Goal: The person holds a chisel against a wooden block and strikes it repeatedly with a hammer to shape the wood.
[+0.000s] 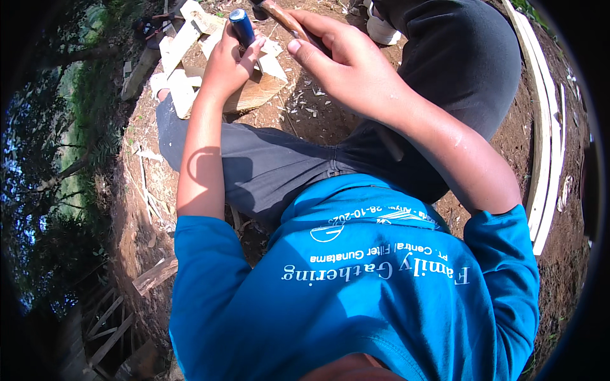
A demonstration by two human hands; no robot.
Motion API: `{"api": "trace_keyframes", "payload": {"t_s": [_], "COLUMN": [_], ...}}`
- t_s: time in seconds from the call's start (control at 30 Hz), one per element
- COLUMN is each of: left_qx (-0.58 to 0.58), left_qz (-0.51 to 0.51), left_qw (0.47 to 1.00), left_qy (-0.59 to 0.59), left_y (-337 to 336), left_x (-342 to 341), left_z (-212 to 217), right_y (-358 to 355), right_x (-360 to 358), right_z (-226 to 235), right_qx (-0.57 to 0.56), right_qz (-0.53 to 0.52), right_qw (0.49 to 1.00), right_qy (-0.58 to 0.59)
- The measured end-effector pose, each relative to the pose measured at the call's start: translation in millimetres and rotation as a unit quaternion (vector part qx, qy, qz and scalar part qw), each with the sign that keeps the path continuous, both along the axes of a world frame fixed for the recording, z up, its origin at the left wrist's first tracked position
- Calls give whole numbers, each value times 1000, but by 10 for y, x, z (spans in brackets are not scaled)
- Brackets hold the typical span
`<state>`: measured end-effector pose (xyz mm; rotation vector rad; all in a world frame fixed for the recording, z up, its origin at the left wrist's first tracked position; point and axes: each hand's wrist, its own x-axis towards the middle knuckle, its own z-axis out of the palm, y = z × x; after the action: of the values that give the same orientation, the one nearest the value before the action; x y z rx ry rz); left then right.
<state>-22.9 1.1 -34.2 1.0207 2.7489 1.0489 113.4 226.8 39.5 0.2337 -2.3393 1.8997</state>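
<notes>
My left hand (230, 68) is wrapped round the blue handle of a chisel (241, 25), which stands nearly upright. Its narrow blade reaches down to a pale wooden block (254, 94) on the ground between my legs; the exact spot where the tip meets the wood is hard to make out. In my right hand (352, 60) is a hammer (284, 19), gripped by its brown wooden handle. Part of the dark hammer head shows at the top edge, close to the chisel's butt and apart from it.
Several pale offcuts and beams (181, 47) lie beyond my left hand. Wood shavings (309, 95) litter the brown soil. Long pale wooden strips (543, 136) run along the right side. A short log piece (155, 275) lies at the left, near greenery (79, 140).
</notes>
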Motion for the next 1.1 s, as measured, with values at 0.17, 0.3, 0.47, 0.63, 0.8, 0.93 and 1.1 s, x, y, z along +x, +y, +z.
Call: {"api": "trace_keyframes", "payload": {"t_s": [0.17,0.3,0.47,0.63,0.8,0.93,1.1], "left_qx": [-1,-45,-117,-97,-68,-91,-105], "left_qz": [63,101,103,11,28,50,69], "left_qw": [998,988,988,995,997,994,992], "left_qy": [9,107,-13,-8,36,34,-3], "left_y": [71,286,420,315,267,294,168], "left_x": [-19,-43,-27,-114,-93,-19,-39], "left_z": [-7,249,385,332,203,268,196], "right_y": [82,175,265,190,-49,60,109], "right_x": [-106,-204,-316,-308,-192,-250,-299], "right_z": [221,205,369,-18,161,138,432], "right_qx": [-255,-221,-186,45,-160,-46,-75], "right_qz": [97,52,66,23,-8,8,20], "right_qw": [961,974,979,999,983,999,997], "right_qy": [34,-5,42,21,94,-6,24]}}
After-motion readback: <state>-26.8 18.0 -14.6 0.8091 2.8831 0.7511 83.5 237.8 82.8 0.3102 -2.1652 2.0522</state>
